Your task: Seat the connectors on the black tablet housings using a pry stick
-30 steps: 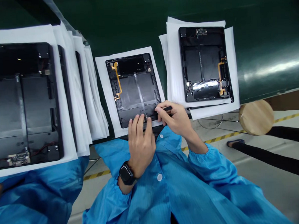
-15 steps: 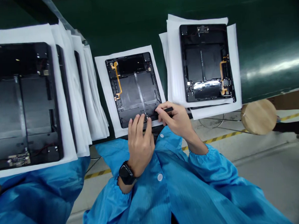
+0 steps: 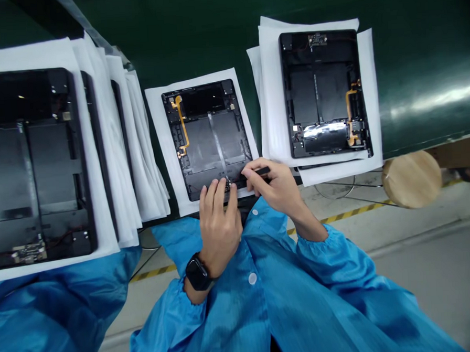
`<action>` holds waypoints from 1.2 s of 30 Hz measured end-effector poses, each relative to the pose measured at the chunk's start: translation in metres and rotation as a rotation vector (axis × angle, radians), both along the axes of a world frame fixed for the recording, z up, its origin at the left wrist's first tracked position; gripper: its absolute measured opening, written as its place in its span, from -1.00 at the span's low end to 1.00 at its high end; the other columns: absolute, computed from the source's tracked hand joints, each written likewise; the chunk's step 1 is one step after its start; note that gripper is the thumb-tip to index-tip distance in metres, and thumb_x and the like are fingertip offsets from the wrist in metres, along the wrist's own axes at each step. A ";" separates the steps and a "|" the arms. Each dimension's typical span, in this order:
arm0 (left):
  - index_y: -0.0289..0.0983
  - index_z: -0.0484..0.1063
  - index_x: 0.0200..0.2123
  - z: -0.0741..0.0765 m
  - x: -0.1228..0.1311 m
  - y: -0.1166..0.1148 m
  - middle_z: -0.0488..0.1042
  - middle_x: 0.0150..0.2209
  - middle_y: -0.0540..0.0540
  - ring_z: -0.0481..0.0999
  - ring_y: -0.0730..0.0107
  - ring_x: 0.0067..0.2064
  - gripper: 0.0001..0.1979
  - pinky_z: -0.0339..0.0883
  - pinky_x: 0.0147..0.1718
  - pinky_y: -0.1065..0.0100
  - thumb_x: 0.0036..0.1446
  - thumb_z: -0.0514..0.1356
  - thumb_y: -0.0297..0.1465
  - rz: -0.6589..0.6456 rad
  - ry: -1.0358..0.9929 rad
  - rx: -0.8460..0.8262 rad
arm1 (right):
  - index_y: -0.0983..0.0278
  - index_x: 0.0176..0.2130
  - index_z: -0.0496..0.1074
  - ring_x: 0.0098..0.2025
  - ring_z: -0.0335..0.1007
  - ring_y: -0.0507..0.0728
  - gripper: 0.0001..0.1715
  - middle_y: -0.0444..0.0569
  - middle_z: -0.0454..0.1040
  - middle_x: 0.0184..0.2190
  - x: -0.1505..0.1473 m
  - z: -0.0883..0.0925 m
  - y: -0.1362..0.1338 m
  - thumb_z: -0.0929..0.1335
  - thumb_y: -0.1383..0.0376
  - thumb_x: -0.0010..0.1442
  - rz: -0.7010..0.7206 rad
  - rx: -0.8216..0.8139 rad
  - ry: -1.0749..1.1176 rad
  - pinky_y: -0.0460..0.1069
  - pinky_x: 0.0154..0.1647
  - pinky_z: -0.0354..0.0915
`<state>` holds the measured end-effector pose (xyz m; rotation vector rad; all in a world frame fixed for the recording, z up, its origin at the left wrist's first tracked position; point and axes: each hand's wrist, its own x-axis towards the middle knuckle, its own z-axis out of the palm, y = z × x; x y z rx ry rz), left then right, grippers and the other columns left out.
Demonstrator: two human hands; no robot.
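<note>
An opened tablet housing (image 3: 201,141) with an orange flex cable (image 3: 182,123) lies tilted on a white foam sheet (image 3: 159,117) in front of me. My left hand (image 3: 220,216) rests on its near edge, fingers spread, fingertips beside a small circuit board (image 3: 228,185) that they partly cover. My right hand (image 3: 273,187) is closed in a pinch on a short black stick-like tool (image 3: 263,171) over the housing's near right corner. The tool's tip is hidden by the fingers, so I cannot tell what it touches.
Another opened tablet housing (image 3: 325,92) lies on stacked white sheets at the right. A layered stack of tablet housings (image 3: 54,180) and sheets stands at the left, near a person's blue sleeve (image 3: 57,316). A round wooden stool (image 3: 412,180) stands beyond the green table's (image 3: 418,66) edge.
Both hands keep nearly the same place on the housing, and the right still pinches the black tool. The view has shifted slightly.
</note>
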<state>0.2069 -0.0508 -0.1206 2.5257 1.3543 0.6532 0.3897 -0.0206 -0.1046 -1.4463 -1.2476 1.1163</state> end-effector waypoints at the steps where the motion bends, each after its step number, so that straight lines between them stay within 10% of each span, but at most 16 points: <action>1: -0.37 0.37 0.32 0.000 -0.001 0.000 0.42 0.30 -0.45 0.23 -0.10 0.47 -0.48 0.23 0.37 -0.24 0.31 0.09 -0.62 -0.001 -0.007 -0.007 | 0.27 -0.22 0.49 -0.55 0.39 -0.04 -0.79 -0.20 0.47 -0.55 0.000 0.000 0.000 0.39 0.18 0.42 0.006 0.003 -0.007 -0.12 -0.46 0.32; 36: -0.39 0.40 0.30 0.015 -0.014 0.015 0.46 0.28 -0.39 0.41 -0.09 0.35 -0.50 0.33 0.32 -0.05 0.33 0.09 -0.62 -0.143 0.221 0.040 | 0.23 -0.23 0.48 -0.49 0.39 0.00 -0.81 -0.17 0.49 -0.50 -0.001 -0.003 -0.001 0.34 0.20 0.42 -0.009 0.002 -0.125 -0.06 -0.35 0.30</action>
